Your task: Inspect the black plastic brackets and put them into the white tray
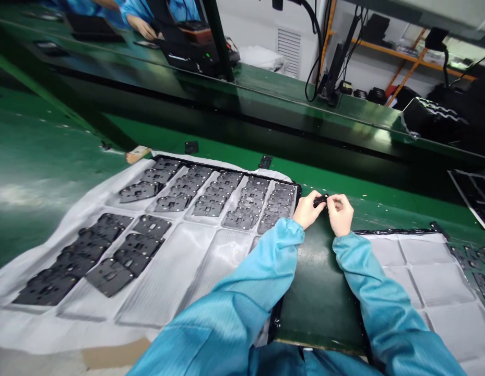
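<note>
Both hands meet in front of me over the green bench. My left hand (307, 209) pinches a small black part (321, 200) between thumb and fingers. Closed at the other end of that part is my right hand (340, 214), its fingertips pressed together on it. Fingers hide much of the part, so its full shape does not show. To the left of my hands lies a cloth-lined tray (164, 261) with compartments. Flat black plates with cut-outs (140, 250) lie overlapped in several of them.
A second compartment tray (441, 271) lies at right, with loose black plates (471, 256) beside it. Two more plates rest behind the left tray. A green post (62, 99) slants at left. Across the raised bench (258, 78), a co-worker's hand (142, 27) shows.
</note>
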Demonstrator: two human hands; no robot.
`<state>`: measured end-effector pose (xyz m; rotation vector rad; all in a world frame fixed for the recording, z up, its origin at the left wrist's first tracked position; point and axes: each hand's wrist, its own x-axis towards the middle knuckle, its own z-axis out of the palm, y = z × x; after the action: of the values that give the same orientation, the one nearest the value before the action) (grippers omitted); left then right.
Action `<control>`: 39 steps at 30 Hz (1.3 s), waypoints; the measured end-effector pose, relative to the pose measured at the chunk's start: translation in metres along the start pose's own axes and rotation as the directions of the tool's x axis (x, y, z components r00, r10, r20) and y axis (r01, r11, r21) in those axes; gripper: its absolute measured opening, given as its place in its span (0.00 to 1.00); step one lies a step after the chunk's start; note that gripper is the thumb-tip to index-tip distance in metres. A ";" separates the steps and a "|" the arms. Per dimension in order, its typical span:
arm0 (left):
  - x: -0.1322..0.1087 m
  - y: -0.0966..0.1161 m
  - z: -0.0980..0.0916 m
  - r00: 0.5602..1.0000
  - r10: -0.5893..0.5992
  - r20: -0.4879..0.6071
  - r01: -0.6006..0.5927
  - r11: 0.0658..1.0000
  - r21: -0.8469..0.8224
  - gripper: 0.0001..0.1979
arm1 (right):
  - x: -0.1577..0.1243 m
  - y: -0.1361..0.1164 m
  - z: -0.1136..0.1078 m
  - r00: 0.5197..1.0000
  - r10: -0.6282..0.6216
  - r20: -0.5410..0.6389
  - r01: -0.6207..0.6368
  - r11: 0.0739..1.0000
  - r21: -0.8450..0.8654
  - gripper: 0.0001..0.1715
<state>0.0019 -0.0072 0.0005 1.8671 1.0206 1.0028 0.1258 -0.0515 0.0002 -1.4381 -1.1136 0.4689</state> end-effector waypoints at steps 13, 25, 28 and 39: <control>-0.001 0.003 0.001 0.997 0.073 0.030 -0.073 0.997 0.015 0.03 | 0.001 0.000 -0.002 0.994 -0.030 -0.102 0.020 0.995 -0.095 0.12; 0.002 0.000 -0.002 0.978 -0.145 -0.152 0.129 0.985 -0.112 0.10 | 0.007 0.009 -0.006 0.988 -0.008 -0.152 -0.015 0.988 -0.151 0.11; 0.004 -0.004 -0.003 0.969 -0.192 -0.153 0.160 0.966 -0.203 0.08 | 0.011 0.011 -0.009 0.977 0.036 -0.209 -0.067 0.988 -0.140 0.17; 0.001 -0.002 -0.002 0.991 -0.091 -0.100 0.077 0.987 -0.140 0.09 | 0.003 -0.005 -0.004 0.990 -0.136 -0.031 0.132 0.985 -0.111 0.13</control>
<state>0.0001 -0.0053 -0.0003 1.6617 1.0569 1.1035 0.1283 -0.0520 0.0069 -1.4492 -1.2111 0.2882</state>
